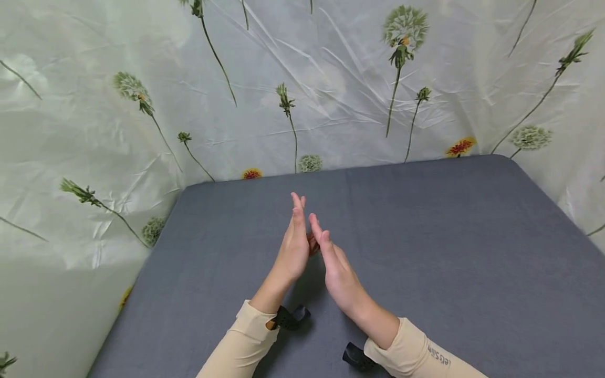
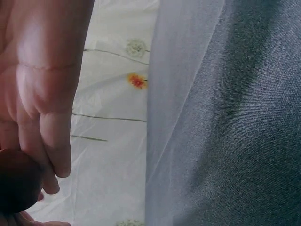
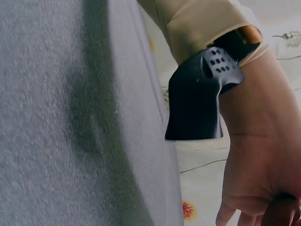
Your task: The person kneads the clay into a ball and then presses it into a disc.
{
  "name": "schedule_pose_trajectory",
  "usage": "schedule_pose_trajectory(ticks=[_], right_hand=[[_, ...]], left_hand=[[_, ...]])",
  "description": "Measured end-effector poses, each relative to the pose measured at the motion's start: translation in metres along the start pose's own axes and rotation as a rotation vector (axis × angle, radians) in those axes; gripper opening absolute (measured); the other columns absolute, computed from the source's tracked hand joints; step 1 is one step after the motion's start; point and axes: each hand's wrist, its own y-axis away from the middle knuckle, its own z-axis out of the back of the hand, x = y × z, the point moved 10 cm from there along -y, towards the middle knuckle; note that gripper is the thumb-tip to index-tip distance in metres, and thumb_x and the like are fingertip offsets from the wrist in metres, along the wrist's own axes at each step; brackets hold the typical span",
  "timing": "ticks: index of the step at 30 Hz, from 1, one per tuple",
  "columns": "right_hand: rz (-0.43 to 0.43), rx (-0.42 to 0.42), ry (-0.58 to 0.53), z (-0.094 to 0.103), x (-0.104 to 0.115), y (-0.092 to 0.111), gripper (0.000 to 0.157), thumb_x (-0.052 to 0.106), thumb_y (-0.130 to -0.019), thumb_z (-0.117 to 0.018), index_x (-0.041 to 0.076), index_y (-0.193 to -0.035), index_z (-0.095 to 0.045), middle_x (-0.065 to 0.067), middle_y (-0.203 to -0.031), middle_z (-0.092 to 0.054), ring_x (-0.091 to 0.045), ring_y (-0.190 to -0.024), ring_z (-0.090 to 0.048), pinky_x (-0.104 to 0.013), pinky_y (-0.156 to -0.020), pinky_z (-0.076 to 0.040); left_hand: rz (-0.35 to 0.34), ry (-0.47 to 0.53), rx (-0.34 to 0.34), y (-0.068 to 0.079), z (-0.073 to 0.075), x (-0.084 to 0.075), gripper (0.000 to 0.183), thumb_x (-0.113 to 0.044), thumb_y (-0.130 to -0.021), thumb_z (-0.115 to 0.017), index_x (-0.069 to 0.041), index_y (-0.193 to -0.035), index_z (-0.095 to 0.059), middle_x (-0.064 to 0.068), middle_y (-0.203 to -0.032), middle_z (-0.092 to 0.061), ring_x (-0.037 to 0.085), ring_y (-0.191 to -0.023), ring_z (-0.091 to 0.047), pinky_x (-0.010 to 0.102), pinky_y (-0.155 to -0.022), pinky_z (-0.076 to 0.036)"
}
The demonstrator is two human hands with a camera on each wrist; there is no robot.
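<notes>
My left hand (image 1: 294,251) and right hand (image 1: 341,275) face each other palm to palm above the grey surface, fingers extended and thumbs up. Their fingers slant inward toward each other, while the wrists stand apart. Between the hands is a small dark brown rounded thing (image 2: 18,181), mostly hidden in the head view; its kind is unclear. In the left wrist view it overlaps the fingers of the left hand (image 2: 42,89). The right wrist view shows a brown rounded shape (image 3: 281,213) at the bottom edge, against the right hand (image 3: 258,165).
A grey cloth-covered table (image 1: 449,236) spreads beneath the hands. Behind and to the left hangs a pale, creased sheet (image 1: 331,79) printed with dandelions and flowers. Black camera mounts (image 1: 293,317) are strapped at both wrists, below beige sleeves (image 1: 246,341).
</notes>
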Motion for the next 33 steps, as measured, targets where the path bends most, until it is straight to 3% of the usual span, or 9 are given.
schedule_pose_trajectory(ticks=[5, 8, 15, 21, 23, 25, 28, 30, 33], right_hand=[[0.045, -0.046, 0.060, 0.013, 0.005, -0.005, 0.061, 0.036, -0.120, -0.011, 0.004, -0.169, -0.026, -0.007, -0.179, -0.024, -0.025, -0.169, -0.009, -0.027, -0.132, -0.010], [0.075, -0.089, 0.083, 0.028, 0.008, -0.009, 0.062, 0.039, -0.120, -0.012, 0.004, -0.169, -0.026, -0.008, -0.179, -0.024, -0.024, -0.169, -0.009, -0.040, -0.135, -0.009], [-0.016, -0.085, 0.031, 0.040, -0.011, -0.020, 0.072, 0.049, -0.118, -0.006, 0.003, -0.171, -0.018, -0.009, -0.181, -0.014, -0.026, -0.169, -0.008, -0.057, -0.135, -0.008], [-0.118, 0.060, -0.082, -0.003, -0.022, -0.011, 0.072, 0.049, -0.118, -0.006, 0.000, -0.171, -0.007, -0.014, -0.181, -0.008, -0.030, -0.169, -0.006, -0.060, -0.134, -0.008], [-0.106, 0.069, -0.073, -0.009, -0.016, -0.007, 0.070, 0.047, -0.118, -0.007, 0.001, -0.171, -0.010, -0.012, -0.181, -0.012, -0.030, -0.168, -0.009, -0.061, -0.134, -0.011], [-0.075, 0.055, -0.032, -0.008, -0.007, -0.006, 0.067, 0.043, -0.119, -0.010, 0.001, -0.171, -0.015, -0.011, -0.181, -0.015, -0.028, -0.169, -0.009, -0.061, -0.134, -0.010], [-0.002, -0.001, 0.033, 0.007, 0.007, -0.009, 0.063, 0.038, -0.120, -0.014, 0.000, -0.170, -0.021, -0.011, -0.180, -0.019, -0.027, -0.169, -0.007, -0.059, -0.135, -0.007], [0.026, -0.051, 0.047, 0.022, 0.014, -0.013, 0.063, 0.038, -0.120, -0.015, 0.001, -0.170, -0.022, -0.011, -0.180, -0.021, -0.026, -0.169, -0.008, -0.058, -0.135, -0.006], [0.022, -0.096, 0.027, 0.041, 0.014, -0.020, 0.066, 0.044, -0.119, -0.014, 0.004, -0.171, -0.020, -0.008, -0.180, -0.020, -0.026, -0.169, -0.013, -0.055, -0.136, -0.008]], left_hand=[[0.019, -0.017, 0.026, 0.000, -0.007, 0.002, 0.079, -0.069, -0.110, -0.003, -0.022, -0.173, 0.007, 0.002, -0.182, -0.015, 0.032, -0.117, -0.062, 0.048, -0.116, -0.039], [0.014, -0.029, 0.076, 0.002, -0.023, 0.002, 0.081, -0.068, -0.110, -0.002, -0.017, -0.173, 0.005, 0.007, -0.181, -0.018, 0.028, -0.165, -0.024, 0.058, -0.134, -0.013], [0.000, -0.028, 0.175, 0.013, -0.049, 0.000, 0.085, -0.078, -0.104, 0.001, -0.027, -0.170, 0.017, 0.000, -0.181, 0.012, 0.023, -0.168, 0.009, 0.061, -0.134, -0.003], [-0.112, -0.034, -0.032, 0.005, -0.001, -0.016, 0.087, -0.082, -0.102, -0.003, -0.031, -0.171, 0.013, -0.007, -0.182, 0.001, 0.020, -0.169, -0.002, 0.061, -0.134, -0.010], [-0.090, -0.017, -0.050, -0.001, 0.011, -0.009, 0.086, -0.083, -0.102, -0.005, -0.035, -0.171, 0.014, -0.007, -0.182, -0.003, 0.027, -0.152, -0.045, 0.055, -0.124, -0.035], [-0.059, -0.005, -0.044, -0.006, 0.014, 0.000, 0.085, -0.082, -0.102, -0.006, -0.036, -0.171, 0.014, -0.005, -0.182, -0.005, 0.031, -0.148, -0.049, 0.055, -0.123, -0.037], [-0.046, -0.019, 0.015, -0.008, 0.000, 0.009, 0.088, -0.081, -0.102, -0.006, -0.032, -0.171, 0.015, 0.000, -0.183, -0.006, 0.034, -0.150, -0.049, 0.055, -0.125, -0.036], [-0.061, -0.040, 0.071, -0.004, -0.018, 0.008, 0.090, -0.081, -0.102, -0.004, -0.027, -0.171, 0.014, 0.002, -0.183, -0.005, 0.025, -0.169, -0.008, 0.060, -0.134, -0.011], [-0.075, -0.052, 0.166, 0.007, -0.043, 0.002, 0.088, -0.080, -0.103, -0.001, -0.027, -0.170, 0.019, -0.003, -0.182, 0.004, 0.020, -0.169, 0.001, 0.060, -0.135, -0.008]])
